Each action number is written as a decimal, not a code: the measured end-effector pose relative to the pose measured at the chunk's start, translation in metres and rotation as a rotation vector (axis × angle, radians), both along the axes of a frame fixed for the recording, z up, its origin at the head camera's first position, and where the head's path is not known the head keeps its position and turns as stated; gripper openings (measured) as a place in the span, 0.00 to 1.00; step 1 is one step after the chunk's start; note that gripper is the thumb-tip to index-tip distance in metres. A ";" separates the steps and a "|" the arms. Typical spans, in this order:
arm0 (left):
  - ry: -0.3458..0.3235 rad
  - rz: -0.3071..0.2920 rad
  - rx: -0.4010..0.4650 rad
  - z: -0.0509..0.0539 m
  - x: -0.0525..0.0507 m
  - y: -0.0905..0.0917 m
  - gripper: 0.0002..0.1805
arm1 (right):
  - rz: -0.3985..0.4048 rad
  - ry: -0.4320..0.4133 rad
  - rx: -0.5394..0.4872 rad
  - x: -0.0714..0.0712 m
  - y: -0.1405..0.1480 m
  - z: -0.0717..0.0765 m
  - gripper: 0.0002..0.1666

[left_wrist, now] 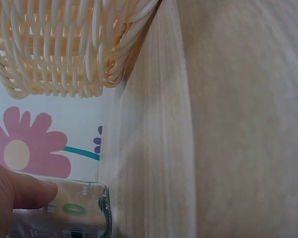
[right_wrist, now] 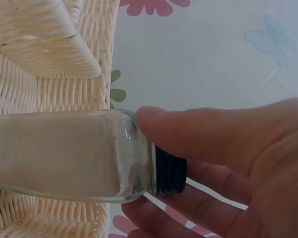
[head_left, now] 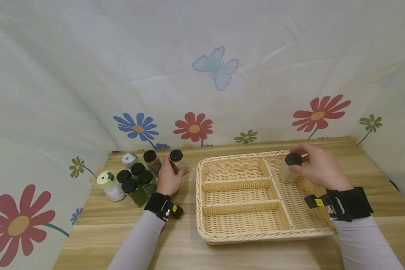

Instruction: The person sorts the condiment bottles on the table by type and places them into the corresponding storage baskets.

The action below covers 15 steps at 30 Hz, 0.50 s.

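Observation:
In the head view my right hand (head_left: 324,168) holds a glass spice jar (head_left: 289,173) by its neck and black lid, upright over the long right compartment of the wicker basket (head_left: 237,238). Pale powder fills most of this jar, seen closely in the right wrist view (right_wrist: 59,153); whether its base touches the basket I cannot tell. Left of the basket, my left hand (head_left: 169,180) grips another black-lidded spice jar (head_left: 179,163) standing on the table. In the left wrist view the thumb presses on that jar's labelled glass side (left_wrist: 82,193).
Several black-lidded jars, one a jar of green herbs (head_left: 137,197), stand close together left of my left hand. Beside them are a white bottle with a pale green cap (head_left: 114,190) and a light blue-capped container (head_left: 129,160). Dividers (head_left: 237,184) split the basket's left side. A printed curtain (head_left: 148,97) hangs behind.

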<state>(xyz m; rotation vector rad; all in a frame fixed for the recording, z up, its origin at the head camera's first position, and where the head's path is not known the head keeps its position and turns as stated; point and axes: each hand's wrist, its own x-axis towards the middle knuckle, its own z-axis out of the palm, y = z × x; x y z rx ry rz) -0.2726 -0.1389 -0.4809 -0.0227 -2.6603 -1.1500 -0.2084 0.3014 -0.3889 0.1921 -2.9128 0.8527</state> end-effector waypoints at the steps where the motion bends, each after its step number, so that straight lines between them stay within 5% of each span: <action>1: 0.001 -0.001 0.002 0.000 0.000 0.000 0.34 | 0.002 -0.002 -0.001 0.000 0.000 0.000 0.34; 15: -0.027 0.012 0.015 -0.003 -0.002 -0.001 0.31 | -0.003 -0.007 0.000 0.000 0.001 0.001 0.33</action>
